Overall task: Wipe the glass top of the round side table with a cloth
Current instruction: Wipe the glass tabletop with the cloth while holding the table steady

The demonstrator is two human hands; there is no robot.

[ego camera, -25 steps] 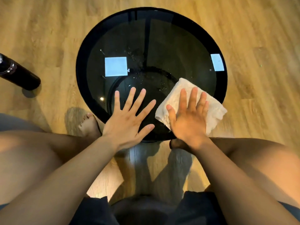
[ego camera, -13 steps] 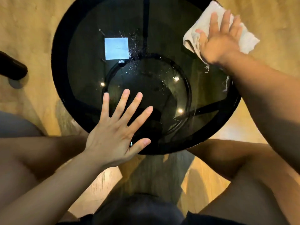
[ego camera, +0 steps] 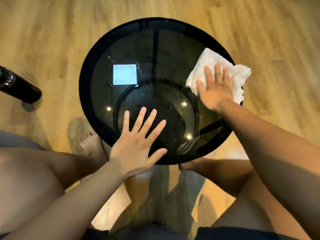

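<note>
The round side table (ego camera: 90, 94) has a dark glass top with a black rim and stands on a wooden floor. Small water droplets speckle the glass near its middle. A white cloth (ego camera: 209, 64) lies on the glass at the right edge and hangs partly over the rim. My right hand (ego camera: 214, 89) presses flat on the cloth with straight fingers. My left hand (ego camera: 136, 146) rests flat on the near left part of the glass, fingers spread.
A dark bottle (ego camera: 19, 85) stands on the floor to the left of the table. My bare knees flank the table's near side, and a foot (ego camera: 91, 142) sits on the floor by its near left rim. Wooden floor surrounds the table.
My right hand slid the cloth from the near right of the glass out to the far right, then back a little toward the middle right edge. My left hand stayed flat in place.
</note>
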